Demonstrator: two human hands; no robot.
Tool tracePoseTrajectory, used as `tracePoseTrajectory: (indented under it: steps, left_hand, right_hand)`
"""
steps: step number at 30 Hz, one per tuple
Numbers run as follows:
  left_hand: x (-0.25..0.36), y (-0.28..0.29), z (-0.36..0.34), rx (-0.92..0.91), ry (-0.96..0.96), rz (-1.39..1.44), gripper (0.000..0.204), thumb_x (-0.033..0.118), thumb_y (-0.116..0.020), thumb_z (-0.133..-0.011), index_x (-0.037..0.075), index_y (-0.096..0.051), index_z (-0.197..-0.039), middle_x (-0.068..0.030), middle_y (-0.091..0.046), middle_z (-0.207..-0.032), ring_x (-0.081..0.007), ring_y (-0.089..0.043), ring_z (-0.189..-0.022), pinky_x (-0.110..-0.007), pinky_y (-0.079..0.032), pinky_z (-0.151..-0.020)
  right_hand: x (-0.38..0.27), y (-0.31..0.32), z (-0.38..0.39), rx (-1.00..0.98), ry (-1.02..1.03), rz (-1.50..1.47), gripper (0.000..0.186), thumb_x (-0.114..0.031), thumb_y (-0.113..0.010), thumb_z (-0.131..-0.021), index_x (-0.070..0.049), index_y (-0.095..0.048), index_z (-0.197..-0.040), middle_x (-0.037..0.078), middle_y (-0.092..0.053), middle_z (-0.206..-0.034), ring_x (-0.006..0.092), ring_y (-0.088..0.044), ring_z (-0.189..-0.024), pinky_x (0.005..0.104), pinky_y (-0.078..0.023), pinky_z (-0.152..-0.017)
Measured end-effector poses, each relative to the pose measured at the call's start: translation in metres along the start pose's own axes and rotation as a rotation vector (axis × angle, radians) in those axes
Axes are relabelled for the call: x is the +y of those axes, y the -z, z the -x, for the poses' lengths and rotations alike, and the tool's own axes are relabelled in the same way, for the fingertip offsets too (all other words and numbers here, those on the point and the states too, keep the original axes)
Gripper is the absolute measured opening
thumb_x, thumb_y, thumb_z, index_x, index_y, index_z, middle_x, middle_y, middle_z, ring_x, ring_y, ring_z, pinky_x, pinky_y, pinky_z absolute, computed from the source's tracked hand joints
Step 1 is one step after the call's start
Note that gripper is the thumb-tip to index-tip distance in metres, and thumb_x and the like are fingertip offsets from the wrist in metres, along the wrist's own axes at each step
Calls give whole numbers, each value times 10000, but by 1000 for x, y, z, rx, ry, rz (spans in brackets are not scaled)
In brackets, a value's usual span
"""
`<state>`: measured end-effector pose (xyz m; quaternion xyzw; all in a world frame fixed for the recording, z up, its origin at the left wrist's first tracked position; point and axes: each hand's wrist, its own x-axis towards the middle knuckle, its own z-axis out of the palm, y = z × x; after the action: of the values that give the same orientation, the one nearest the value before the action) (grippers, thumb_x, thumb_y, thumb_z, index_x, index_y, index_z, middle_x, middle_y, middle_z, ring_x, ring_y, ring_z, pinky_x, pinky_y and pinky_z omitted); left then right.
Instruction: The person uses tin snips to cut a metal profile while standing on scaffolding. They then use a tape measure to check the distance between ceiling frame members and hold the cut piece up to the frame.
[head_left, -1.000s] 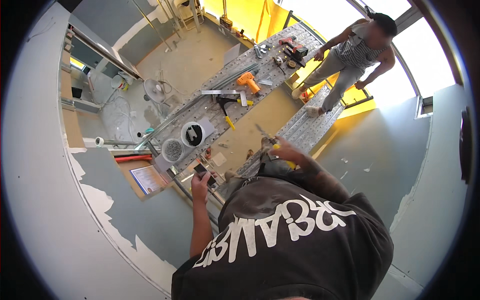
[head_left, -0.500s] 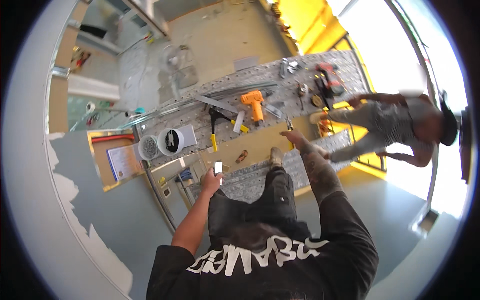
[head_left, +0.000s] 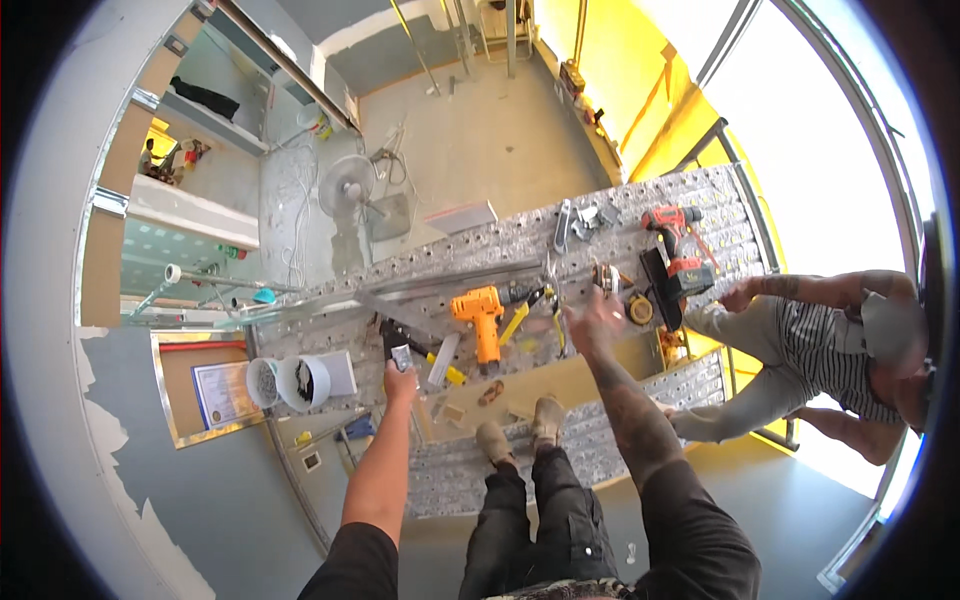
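Note:
My left hand point(head_left: 401, 378) is stretched out over the perforated metal scaffold plank point(head_left: 520, 245) and is closed on a small grey object point(head_left: 402, 357). My right hand point(head_left: 590, 322) hovers with fingers spread above the plank and holds nothing; it is blurred. It is nearest to the yellow-handled pliers point(head_left: 522, 318) and a round tape measure point(head_left: 640, 309). An orange drill point(head_left: 480, 316) lies between my hands. A red drill point(head_left: 676, 226) lies further out. My shoes point(head_left: 520, 432) stand on a lower plank.
Two white buckets point(head_left: 288, 382) sit at the plank's left end. A co-worker in a striped shirt point(head_left: 830, 350) bends in from the right, one hand near the red drill's case. Far below are a concrete floor and a standing fan point(head_left: 350, 186).
The view has swung so the plank runs more level and the co-worker now sits at the right. My right hand has dropped slightly toward the pliers; my left hand still holds its small object.

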<state>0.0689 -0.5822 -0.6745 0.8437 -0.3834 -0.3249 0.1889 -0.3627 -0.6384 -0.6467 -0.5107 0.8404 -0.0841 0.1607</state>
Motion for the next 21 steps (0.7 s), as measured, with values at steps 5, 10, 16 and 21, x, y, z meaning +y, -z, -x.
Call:
tracePoseTrajectory:
  steps: [5,10,16,21]
  left_hand:
    - [-24,-10,-55,102,-44,-41,410,142,-695,-744,-18,-541,-1089,-244,-647,-1021,-427,-625,-967,-465,-494,-828]
    - [-1,-9,-50,49,-29,-175,487,95,-635,-763,-14,-475,-1210,-270,-629,-1100,-450,-599,-1041,-486,-473,-889]
    - [21,24,-21,190,-99,-309,521,36,-550,-818,29,-453,-1330,-249,-637,-1118,-408,-616,-1045,-466,-490,-881]
    - [11,0,57,-193,-312,162,249,109,-580,-870,-8,-615,-1087,-162,-686,-945,-265,-672,-852,-404,-525,-740]
  right_hand:
    - [88,24,-17,3,-26,177,869,-422,-734,-783,-91,-319,-1470,236,-333,-1452,388,-330,-1351,531,-282,-1079]
    - [123,16,-36,-90,8,141,858,-344,-728,-801,-85,-280,-1485,215,-395,-1385,397,-396,-1292,524,-374,-1016]
    - [114,43,-7,152,60,-53,731,-254,-716,-792,-67,-382,-1415,209,-521,-1218,367,-539,-1124,477,-463,-901]
    - [74,127,100,-221,255,-725,422,-238,-703,-841,-49,-568,-1194,162,-637,-938,292,-639,-847,458,-483,-705]
